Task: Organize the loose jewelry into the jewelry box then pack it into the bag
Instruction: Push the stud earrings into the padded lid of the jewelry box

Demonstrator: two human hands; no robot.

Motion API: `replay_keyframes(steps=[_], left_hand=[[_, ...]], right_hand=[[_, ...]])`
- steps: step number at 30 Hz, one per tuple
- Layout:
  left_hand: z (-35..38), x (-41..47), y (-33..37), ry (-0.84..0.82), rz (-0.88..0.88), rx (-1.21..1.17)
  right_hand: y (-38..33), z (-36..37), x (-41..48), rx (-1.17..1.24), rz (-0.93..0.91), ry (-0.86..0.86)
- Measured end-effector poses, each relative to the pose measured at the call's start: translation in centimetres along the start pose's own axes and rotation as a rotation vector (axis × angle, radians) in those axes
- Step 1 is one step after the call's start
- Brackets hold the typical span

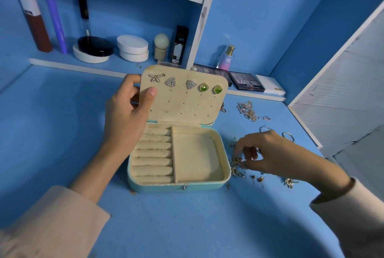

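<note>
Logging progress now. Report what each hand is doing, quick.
Left hand: closed on the jewelry box lid, holding it upright.
Right hand: fingertips pinching at the small gold earrings beside the box; lifted or not, cannot tell.

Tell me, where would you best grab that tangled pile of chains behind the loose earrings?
Pinch the chain tangle from above at its thickest knot, near the middle. It lies flat and loose on the blue tabletop, so no side offers an edge; thin trailing strands would probably slip or snag.

Small gold pieces (236,164) under the right fingertips (244,166) (too tiny to identify), sleeves cropped below.
</note>
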State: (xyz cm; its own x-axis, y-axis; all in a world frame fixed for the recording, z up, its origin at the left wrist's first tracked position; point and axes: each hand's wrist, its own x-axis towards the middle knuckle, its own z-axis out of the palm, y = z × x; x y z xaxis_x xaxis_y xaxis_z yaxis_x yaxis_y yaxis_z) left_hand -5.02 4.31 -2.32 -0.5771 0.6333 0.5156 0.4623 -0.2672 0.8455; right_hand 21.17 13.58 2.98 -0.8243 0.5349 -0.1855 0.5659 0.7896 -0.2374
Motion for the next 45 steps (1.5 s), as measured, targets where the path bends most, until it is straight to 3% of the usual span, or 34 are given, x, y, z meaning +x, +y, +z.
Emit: replay_keyframes(steps=[18, 24, 33, 35, 40, 45], left_hand=[[0.0, 0.0, 0.0, 0.003, 0.000, -0.006], [0.0, 0.0, 0.0, -0.003, -0.004, -0.014], [-0.1, -0.1, -0.2, -0.008, -0.040, -0.055], [-0.1, 0.0, -0.4, -0.004, -0.055, -0.074], [-0.1, 0.0, -0.5, -0.015, -0.071, -0.100], [-0.2, 0.0, -0.2, -0.012, -0.075, -0.136]], right_hand=[[0.2, 0.5, 0.1, 0.043, -0.024, 0.153], [-2.0, -0.2, 0.4, 0.518, 0.093, 0.291], [-7.1, 0.5, 4.6, 1.075, 0.034, 0.291], [-8.2, 0.7, 6.0, 1.061, -0.005, 0.353], [-10.0, 1.6, 9.0, 0.752, -0.056, 0.624], [-10.9, 1.6, 10.5, 0.643, -0.090, 0.707]])
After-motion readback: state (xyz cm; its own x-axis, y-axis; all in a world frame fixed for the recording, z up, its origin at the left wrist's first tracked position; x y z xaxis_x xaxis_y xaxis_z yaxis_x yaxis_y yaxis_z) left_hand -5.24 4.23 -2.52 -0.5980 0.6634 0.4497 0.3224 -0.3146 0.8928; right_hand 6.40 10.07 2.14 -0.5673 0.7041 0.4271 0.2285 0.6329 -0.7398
